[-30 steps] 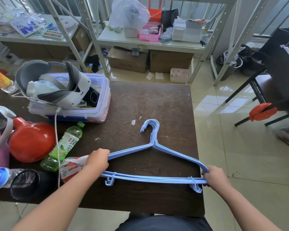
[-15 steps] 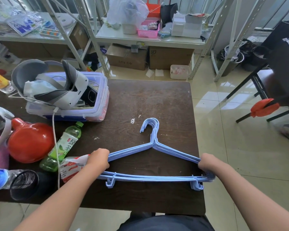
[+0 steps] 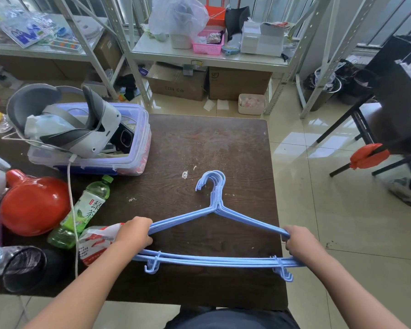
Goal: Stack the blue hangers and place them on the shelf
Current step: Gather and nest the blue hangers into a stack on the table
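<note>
Several blue hangers (image 3: pixel 215 258) lie as one stack over the near half of the dark wooden table (image 3: pixel 207 148), hooks pointing away from me. My left hand (image 3: pixel 134 235) is closed around the stack's left shoulder. My right hand (image 3: pixel 297 239) is closed around the right shoulder, at the table's right edge. The bottom bars and small clips hang just below my wrists. A white metal shelf (image 3: pixel 209 57) stands beyond the table, crowded with a plastic bag, a pink basket and white boxes.
A clear plastic box with a white headset (image 3: pixel 81 131) sits at the table's left. Near my left hand are a green tea bottle (image 3: pixel 81 213), a red jug (image 3: pixel 33 205) and a red-and-white packet (image 3: pixel 95 243). Cardboard boxes (image 3: pixel 178 84) stand under the shelf. A dark chair (image 3: pixel 389 110) is at the right.
My right hand has shifted from the hangers' outer right end up onto the right shoulder and closed there. The stack has drawn tighter together. My left hand keeps its grip.
</note>
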Demonstrator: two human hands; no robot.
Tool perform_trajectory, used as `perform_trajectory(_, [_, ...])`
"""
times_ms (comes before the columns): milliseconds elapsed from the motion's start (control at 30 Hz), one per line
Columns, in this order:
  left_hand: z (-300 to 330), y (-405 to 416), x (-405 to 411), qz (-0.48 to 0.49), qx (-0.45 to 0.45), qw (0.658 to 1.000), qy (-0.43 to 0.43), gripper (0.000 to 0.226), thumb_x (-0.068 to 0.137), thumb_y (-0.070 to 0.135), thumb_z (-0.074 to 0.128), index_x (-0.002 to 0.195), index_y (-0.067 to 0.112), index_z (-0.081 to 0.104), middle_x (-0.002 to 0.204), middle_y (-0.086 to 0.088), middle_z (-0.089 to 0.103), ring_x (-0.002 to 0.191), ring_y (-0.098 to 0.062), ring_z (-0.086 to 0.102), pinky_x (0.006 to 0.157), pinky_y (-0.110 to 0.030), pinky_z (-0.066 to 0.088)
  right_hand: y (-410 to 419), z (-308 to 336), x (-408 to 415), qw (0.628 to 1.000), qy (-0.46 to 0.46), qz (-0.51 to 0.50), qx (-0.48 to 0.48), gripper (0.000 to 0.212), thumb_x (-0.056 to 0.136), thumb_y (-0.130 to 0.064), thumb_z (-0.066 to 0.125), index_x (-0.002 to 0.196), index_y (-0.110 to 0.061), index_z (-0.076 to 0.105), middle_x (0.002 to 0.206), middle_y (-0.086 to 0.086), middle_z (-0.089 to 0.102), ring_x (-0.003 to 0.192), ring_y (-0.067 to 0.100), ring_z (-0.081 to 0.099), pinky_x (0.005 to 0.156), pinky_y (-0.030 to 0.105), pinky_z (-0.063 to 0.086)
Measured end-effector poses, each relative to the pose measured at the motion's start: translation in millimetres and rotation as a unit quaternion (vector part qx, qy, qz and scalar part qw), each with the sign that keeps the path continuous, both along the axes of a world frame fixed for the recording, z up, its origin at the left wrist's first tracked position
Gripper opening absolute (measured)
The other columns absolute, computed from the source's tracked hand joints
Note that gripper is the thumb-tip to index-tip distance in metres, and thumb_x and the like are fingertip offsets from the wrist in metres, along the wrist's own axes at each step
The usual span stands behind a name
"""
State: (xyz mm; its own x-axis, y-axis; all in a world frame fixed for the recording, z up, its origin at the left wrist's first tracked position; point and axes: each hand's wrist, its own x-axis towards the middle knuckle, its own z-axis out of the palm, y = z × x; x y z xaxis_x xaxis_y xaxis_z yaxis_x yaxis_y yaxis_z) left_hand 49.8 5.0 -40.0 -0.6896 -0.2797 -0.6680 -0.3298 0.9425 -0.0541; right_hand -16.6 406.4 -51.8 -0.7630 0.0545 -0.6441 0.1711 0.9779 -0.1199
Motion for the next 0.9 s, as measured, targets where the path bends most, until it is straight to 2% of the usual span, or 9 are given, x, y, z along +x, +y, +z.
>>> perform_trajectory(100, [4.4, 0.2, 2.1, 0.029, 0.031, 0.997, 0.068, 0.01, 0.085, 0.022, 0.061, 0.094, 0.024, 0.056, 0.096, -0.003, 0.065, 0.09, -0.022, 0.063, 0.069, -0.03, 0.046, 0.9, 4.5, 8.9, 0.996, 0.067, -0.029, -0.051, 0.023, 0.081, 0.004, 0.045, 0.076, -0.013, 0.058, 0.065, 0.003, 0.056, 0.068, 0.026, 0.057, 0.055, 0.03, 0.042])
perform_trajectory(200, [6.6, -4.6, 4.2, 0.08, 0.079, 0.982, 0.15, 0.016, 0.087, 0.013, 0.056, 0.084, 0.024, 0.044, 0.079, -0.003, 0.06, 0.072, -0.022, 0.058, 0.064, -0.034, 0.045, -2.8, 10.8, 19.5, 0.98, 0.164, -0.051, -0.096, 0.026, 0.078, 0.008, 0.045, 0.07, -0.016, 0.051, 0.063, 0.002, 0.052, 0.063, 0.026, 0.052, 0.051, 0.031, 0.036])
perform_trajectory(267, [8.2, -9.4, 5.7, 0.103, 0.123, 0.962, 0.223, 0.023, 0.085, 0.002, 0.056, 0.087, 0.024, 0.051, 0.077, -0.001, 0.061, 0.072, -0.02, 0.059, 0.065, -0.034, 0.047, -6.4, 13.2, 24.6, 0.964, 0.223, -0.055, -0.136, 0.03, 0.079, 0.01, 0.046, 0.075, -0.019, 0.053, 0.068, -0.001, 0.053, 0.064, 0.02, 0.052, 0.052, 0.032, 0.039])
perform_trajectory(333, [10.0, -11.6, 8.9, 0.101, 0.177, 0.93, 0.306, 0.038, 0.079, -0.012, 0.053, 0.095, 0.021, 0.063, 0.085, -0.001, 0.063, 0.081, -0.018, 0.06, 0.073, -0.032, 0.049, -8.8, 11.6, 27.8, 0.943, 0.271, -0.051, -0.185, 0.032, 0.082, 0.01, 0.05, 0.089, -0.019, 0.059, 0.079, -0.003, 0.057, 0.072, 0.015, 0.055, 0.06, 0.033, 0.047])
perform_trajectory(433, [14.6, -9.9, 17.9, 0.096, 0.192, 0.896, 0.39, 0.035, 0.078, -0.012, 0.053, 0.099, 0.013, 0.067, 0.091, -0.001, 0.061, 0.085, -0.016, 0.057, 0.074, -0.03, 0.049, -11.7, 4.0, 28.4, 0.922, 0.324, -0.044, -0.206, 0.031, 0.08, 0.01, 0.055, 0.099, -0.014, 0.059, 0.091, -0.001, 0.058, 0.081, 0.018, 0.055, 0.067, 0.031, 0.046])
perform_trajectory(567, [7.4, -3.9, 36.4, 0.095, 0.159, 0.882, 0.433, 0.033, 0.075, -0.013, 0.055, 0.101, 0.006, 0.061, 0.097, -0.01, 0.057, 0.09, -0.019, 0.053, 0.074, -0.027, 0.043, -13.9, -5.9, 33.7, 0.917, 0.333, -0.039, -0.216, 0.039, 0.068, 0.003, 0.043, 0.102, -0.014, 0.053, 0.095, 0.001, 0.051, 0.084, 0.02, 0.049, 0.068, 0.028, 0.038])
perform_trajectory(733, [-5.6, 1.0, 50.8, 0.108, 0.156, 0.876, 0.444, 0.039, 0.071, -0.018, 0.058, 0.101, 0.006, 0.057, 0.1, -0.015, 0.057, 0.091, -0.023, 0.053, 0.075, -0.033, 0.05, -8.4, -13.8, 44.2, 0.918, 0.321, -0.041, -0.228, 0.047, 0.06, 0.002, 0.04, 0.103, -0.017, 0.049, 0.098, -0.001, 0.048, 0.086, 0.017, 0.045, 0.071, 0.027, 0.037])
perform_trajectory(800, [-10.9, 2.1, 55.2, 0.109, 0.156, 0.875, 0.446, 0.045, 0.068, -0.021, 0.058, 0.104, 0.005, 0.056, 0.103, -0.016, 0.057, 0.096, -0.027, 0.054, 0.081, -0.036, 0.05, -6.3, -13.1, 48.1, 0.922, 0.31, -0.038, -0.23, 0.046, 0.061, -0.002, 0.039, 0.103, -0.015, 0.051, 0.098, 0.0, 0.05, 0.086, 0.019, 0.047, 0.068, 0.025, 0.039])
perform_trajectory(900, [-19.9, -0.1, 60.9, 0.107, 0.165, 0.874, 0.445, 0.051, 0.067, -0.024, 0.056, 0.108, 0.006, 0.056, 0.111, -0.017, 0.058, 0.106, -0.031, 0.055, 0.096, -0.046, 0.05, -2.9, -12.8, 52.9, 0.924, 0.3, -0.035, -0.235, 0.042, 0.067, -0.012, 0.037, 0.106, -0.014, 0.052, 0.1, 0.002, 0.053, 0.085, 0.021, 0.052, 0.069, 0.014, 0.042])
